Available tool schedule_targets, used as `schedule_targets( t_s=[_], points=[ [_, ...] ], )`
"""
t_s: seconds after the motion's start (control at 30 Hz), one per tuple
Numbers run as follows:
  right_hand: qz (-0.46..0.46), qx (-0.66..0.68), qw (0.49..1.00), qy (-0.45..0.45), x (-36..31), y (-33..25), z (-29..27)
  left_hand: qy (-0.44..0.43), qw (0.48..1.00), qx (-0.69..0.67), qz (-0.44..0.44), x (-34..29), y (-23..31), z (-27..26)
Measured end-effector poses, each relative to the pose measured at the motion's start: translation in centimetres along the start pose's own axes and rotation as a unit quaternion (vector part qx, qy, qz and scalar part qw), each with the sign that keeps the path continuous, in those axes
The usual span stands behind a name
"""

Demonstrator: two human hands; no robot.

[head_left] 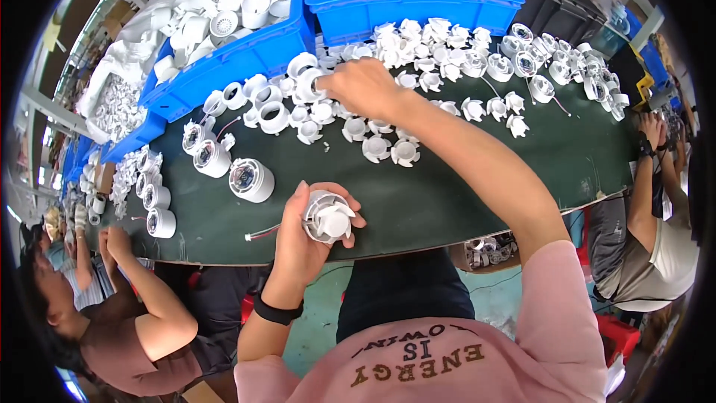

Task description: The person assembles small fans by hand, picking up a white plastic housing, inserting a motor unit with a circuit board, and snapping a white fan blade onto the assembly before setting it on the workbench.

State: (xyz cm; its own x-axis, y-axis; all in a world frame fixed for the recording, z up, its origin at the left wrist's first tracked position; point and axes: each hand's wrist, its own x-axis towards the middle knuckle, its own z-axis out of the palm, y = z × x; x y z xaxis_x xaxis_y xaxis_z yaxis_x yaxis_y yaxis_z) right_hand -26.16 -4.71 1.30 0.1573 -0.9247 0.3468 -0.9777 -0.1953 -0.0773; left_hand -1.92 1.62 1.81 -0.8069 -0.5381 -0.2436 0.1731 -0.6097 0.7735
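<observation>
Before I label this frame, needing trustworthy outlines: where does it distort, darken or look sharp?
Head view: the near edge of the dark green table bows, fisheye-fashion; corners fall black; the white finned plastic part in the left hand looks fairly sharp.

Along the far edge of the dark green table (pixel 447 201), one blue bin (pixel 231 67) is set at a slant toward the left, a second blue bin (pixel 418 11) is placed just to its right, and a black crate (pixel 556 15) is stood toward the far right corner. By the near edge, at the left, a co-worker in a brown shirt (pixel 119 351) is seated, and by the near right corner another in a light shirt (pixel 675 261) is seen. Beneath the near edge a cardboard box (pixel 492 266) is kept, and farther right a red stool (pixel 620 334) is partly shown.
</observation>
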Motion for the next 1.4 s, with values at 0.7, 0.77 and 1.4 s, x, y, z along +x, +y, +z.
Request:
schedule_targets(
  t_s=[0.7, 0.77, 1.4],
  points=[
    [0.195, 0.511, 0.835, 0.053, -17.7, -11.4, -7.6, 0.074, 0.933, 0.294, 0.196, 0.5, -3.2, 3.8],
    [0.112, 0.432, 0.893, 0.048, -18.3, -10.6, -7.5, 0.076, 0.935, 0.293, 0.184, 0.6, -3.2, 4.7],
    [0.076, 0.344, 0.924, 0.147, -20.1, -11.0, -5.6, 0.011, 0.862, 0.426, 0.274, 0.2, -4.6, 6.5]
  ],
)
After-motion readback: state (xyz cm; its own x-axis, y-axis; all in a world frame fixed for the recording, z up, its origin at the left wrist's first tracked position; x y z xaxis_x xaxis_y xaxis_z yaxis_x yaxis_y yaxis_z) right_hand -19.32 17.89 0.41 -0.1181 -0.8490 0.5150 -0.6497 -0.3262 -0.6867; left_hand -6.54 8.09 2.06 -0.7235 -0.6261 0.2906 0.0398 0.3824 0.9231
